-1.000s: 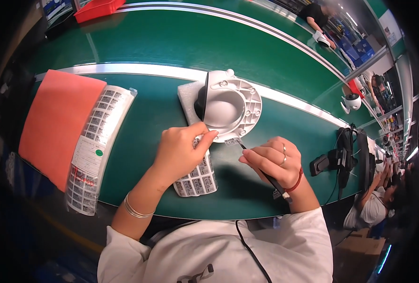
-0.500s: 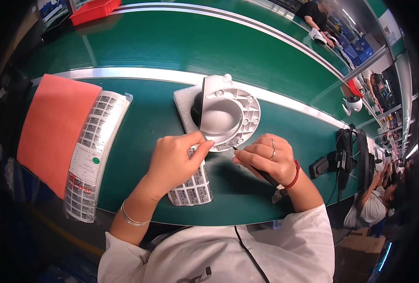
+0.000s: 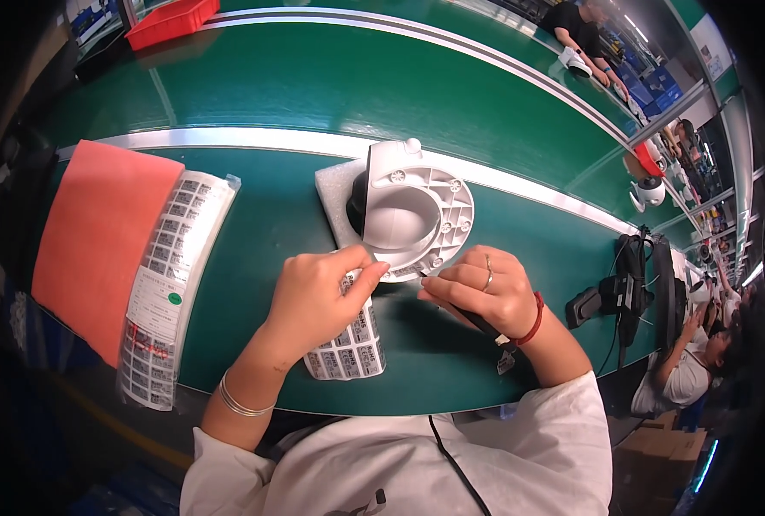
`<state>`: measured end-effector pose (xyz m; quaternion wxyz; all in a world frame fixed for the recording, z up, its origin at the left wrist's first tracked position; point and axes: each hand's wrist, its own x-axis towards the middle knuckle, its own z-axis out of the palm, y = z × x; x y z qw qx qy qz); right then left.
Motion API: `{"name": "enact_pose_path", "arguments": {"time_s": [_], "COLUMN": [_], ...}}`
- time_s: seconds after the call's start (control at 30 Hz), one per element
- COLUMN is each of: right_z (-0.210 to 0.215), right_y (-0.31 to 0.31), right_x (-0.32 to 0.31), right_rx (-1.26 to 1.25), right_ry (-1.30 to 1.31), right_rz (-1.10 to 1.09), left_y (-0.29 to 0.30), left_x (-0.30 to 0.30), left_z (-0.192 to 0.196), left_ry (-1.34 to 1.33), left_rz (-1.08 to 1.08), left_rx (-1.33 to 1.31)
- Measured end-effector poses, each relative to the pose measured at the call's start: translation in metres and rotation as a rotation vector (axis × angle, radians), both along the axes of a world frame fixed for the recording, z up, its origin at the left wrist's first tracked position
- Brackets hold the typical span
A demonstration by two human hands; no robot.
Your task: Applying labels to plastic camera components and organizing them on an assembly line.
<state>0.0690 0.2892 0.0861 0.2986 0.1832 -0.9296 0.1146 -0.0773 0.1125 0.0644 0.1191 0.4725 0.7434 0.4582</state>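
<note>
Partly, the left hand (image 3: 314, 297) hides the label sheet (image 3: 348, 344).

On a curved workbench (image 3: 253, 258), a round moulded housing (image 3: 413, 215) sits on a foam pad (image 3: 335, 193) at centre, just behind the person's two hands. The left hand (image 3: 314, 301) rests on a label sheet (image 3: 348, 344) lying in front of the housing; the right hand (image 3: 481, 292), just to its right, holds a slim tool (image 3: 477, 322). Well to the left lies a bagged strip of labels (image 3: 167, 284), overlapping a flat sheet (image 3: 90, 236) at the far left. A conveyor belt (image 3: 331, 86) runs behind the bench, with a bin (image 3: 172, 19) at its far side. A cabled device (image 3: 628, 275) lies to the right.
</note>
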Motion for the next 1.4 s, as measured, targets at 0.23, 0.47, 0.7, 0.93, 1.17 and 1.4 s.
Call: {"name": "enact_pose_path", "arguments": {"time_s": [0.23, 0.47, 0.7, 0.93, 1.17, 1.4], "right_z": [-0.004, -0.027, -0.034, -0.04, -0.005, 0.067], "right_y": [-0.006, -0.032, -0.045, -0.04, -0.045, 0.019], "right_x": [0.005, 0.018, 0.019, 0.013, 0.021, -0.002], "right_rx": [-0.148, -0.69, -1.291, -0.49, -0.646, -0.318], "right_ry": [-0.038, -0.068, -0.181, 0.097, -0.012, 0.216], "right_rz": [-0.113, -0.52, -0.52, -0.432, -0.364, -0.427], "left_y": [-0.001, 0.001, -0.001, 0.001, 0.004, -0.001], "left_x": [0.0, 0.004, 0.004, 0.008, 0.003, -0.005], "left_z": [-0.001, -0.001, -0.003, -0.006, -0.009, -0.014], "left_ry": [0.009, 0.031, 0.013, 0.047, 0.009, 0.002], "left_rz": [-0.023, -0.052, -0.04, -0.031, 0.006, 0.01], "left_rx": [-0.031, -0.028, -0.052, -0.022, -0.001, -0.056]}}
